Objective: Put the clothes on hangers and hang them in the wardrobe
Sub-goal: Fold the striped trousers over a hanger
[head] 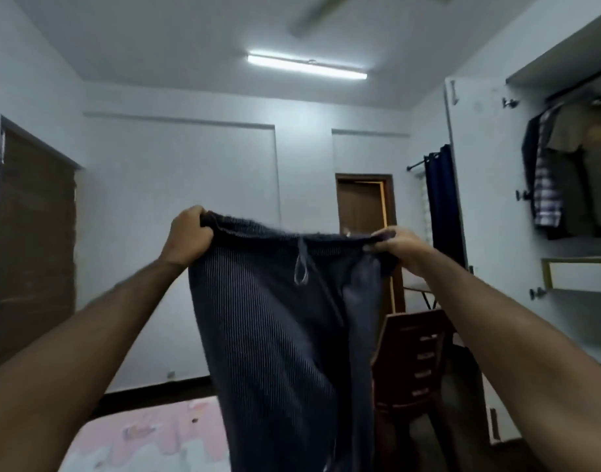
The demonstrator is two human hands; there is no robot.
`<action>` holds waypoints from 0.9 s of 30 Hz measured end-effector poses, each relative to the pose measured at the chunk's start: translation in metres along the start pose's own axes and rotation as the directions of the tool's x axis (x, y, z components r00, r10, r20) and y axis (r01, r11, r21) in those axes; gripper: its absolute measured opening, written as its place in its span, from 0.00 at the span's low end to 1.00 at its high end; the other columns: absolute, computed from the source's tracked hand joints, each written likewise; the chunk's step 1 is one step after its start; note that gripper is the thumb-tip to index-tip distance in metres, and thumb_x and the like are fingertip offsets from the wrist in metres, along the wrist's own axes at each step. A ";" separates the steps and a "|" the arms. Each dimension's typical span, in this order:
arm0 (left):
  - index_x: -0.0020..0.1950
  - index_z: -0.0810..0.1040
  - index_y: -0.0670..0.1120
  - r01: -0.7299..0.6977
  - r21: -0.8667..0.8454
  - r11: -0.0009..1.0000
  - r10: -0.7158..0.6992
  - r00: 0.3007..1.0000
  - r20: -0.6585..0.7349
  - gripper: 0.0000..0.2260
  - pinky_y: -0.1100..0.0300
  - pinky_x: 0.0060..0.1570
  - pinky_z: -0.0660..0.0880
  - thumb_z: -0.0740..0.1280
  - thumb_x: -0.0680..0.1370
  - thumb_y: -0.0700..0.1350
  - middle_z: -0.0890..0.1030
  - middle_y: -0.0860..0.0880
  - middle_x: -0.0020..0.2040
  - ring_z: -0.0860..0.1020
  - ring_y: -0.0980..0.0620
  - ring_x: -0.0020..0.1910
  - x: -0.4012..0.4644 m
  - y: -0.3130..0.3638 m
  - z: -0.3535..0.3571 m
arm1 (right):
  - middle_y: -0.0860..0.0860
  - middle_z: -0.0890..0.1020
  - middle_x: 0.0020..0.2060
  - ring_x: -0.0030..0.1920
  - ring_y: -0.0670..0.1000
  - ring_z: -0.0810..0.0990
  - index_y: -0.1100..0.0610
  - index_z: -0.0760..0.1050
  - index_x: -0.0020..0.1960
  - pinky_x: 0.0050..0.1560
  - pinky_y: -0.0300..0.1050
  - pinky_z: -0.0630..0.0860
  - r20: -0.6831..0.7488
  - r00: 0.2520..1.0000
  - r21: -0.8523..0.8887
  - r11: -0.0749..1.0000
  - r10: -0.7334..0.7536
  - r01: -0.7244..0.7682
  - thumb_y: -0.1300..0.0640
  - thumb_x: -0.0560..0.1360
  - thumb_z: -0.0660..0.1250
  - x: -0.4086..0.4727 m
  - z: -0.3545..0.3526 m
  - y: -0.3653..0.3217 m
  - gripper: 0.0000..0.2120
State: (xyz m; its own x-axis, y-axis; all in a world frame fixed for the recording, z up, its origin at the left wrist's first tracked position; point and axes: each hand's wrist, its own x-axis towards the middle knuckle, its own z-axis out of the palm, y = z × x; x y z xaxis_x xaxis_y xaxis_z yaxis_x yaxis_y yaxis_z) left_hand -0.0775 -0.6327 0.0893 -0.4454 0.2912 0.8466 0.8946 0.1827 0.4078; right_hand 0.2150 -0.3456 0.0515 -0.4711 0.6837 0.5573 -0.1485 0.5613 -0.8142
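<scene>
I hold dark blue pinstriped trousers (278, 335) up in front of me by the waistband, legs hanging down. My left hand (189, 235) grips the left end of the waistband. My right hand (399, 248) grips the right end. A drawstring dangles from the waistband's middle. The open wardrobe (564, 165) stands at the right, with several shirts (561, 172) hanging from its rail. No hanger is visible in my hands.
A dark red plastic chair (418, 362) stands behind the trousers at the right. A bed with a pink sheet (149, 434) lies low at the left. A brown door (363, 206) is ahead, another door (33, 243) at the left, and a dark blue curtain (443, 202) beside the wardrobe door.
</scene>
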 end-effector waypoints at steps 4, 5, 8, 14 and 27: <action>0.42 0.77 0.40 0.161 -0.227 0.961 -0.153 0.987 0.051 0.08 0.54 0.44 0.65 0.58 0.76 0.36 0.78 0.43 0.42 0.74 0.45 0.45 -0.007 -0.005 0.003 | 0.61 0.82 0.59 0.55 0.57 0.84 0.61 0.79 0.62 0.55 0.49 0.82 0.239 0.971 0.187 0.981 -0.005 -0.041 0.64 0.68 0.78 -0.009 -0.026 -0.010 0.23; 0.40 0.77 0.41 0.186 -0.304 0.934 -0.178 0.983 0.054 0.08 0.54 0.44 0.65 0.59 0.73 0.39 0.78 0.43 0.40 0.73 0.45 0.43 -0.004 -0.005 0.001 | 0.61 0.82 0.59 0.56 0.57 0.84 0.60 0.79 0.63 0.54 0.49 0.82 0.253 0.967 0.242 0.970 -0.040 -0.024 0.63 0.69 0.77 -0.006 -0.031 -0.013 0.23; 0.45 0.78 0.37 0.253 -0.516 0.818 -0.201 0.967 0.155 0.13 0.52 0.45 0.67 0.60 0.68 0.43 0.78 0.40 0.41 0.74 0.44 0.44 0.000 0.003 -0.005 | 0.61 0.80 0.63 0.58 0.58 0.83 0.57 0.78 0.66 0.53 0.48 0.82 0.242 0.960 0.345 0.937 -0.142 0.051 0.62 0.72 0.74 0.005 -0.038 -0.019 0.22; 0.50 0.80 0.43 0.026 -0.537 0.843 0.061 0.988 0.142 0.07 0.65 0.44 0.76 0.71 0.79 0.47 0.83 0.48 0.45 0.81 0.60 0.42 0.002 0.019 -0.013 | 0.56 0.81 0.64 0.65 0.57 0.79 0.57 0.77 0.69 0.58 0.45 0.80 0.262 0.920 0.417 0.894 -0.293 0.166 0.63 0.79 0.66 0.030 -0.052 -0.036 0.18; 0.58 0.74 0.40 -0.042 -0.244 0.969 -0.009 0.979 -0.206 0.15 0.60 0.48 0.66 0.71 0.79 0.48 0.77 0.46 0.52 0.74 0.49 0.50 0.081 0.058 -0.026 | 0.53 0.87 0.42 0.47 0.54 0.84 0.61 0.81 0.55 0.41 0.40 0.82 -0.002 0.963 0.295 0.920 -0.270 0.259 0.65 0.80 0.67 0.076 -0.061 -0.124 0.06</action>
State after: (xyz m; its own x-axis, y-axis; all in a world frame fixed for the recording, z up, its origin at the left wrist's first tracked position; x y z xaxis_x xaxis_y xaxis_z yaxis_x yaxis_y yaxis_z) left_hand -0.0604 -0.6231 0.1905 -0.4369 0.0901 0.8950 0.8942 -0.0647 0.4430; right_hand 0.2506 -0.3349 0.2046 -0.4117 0.5078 0.7568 -0.5145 0.5559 -0.6529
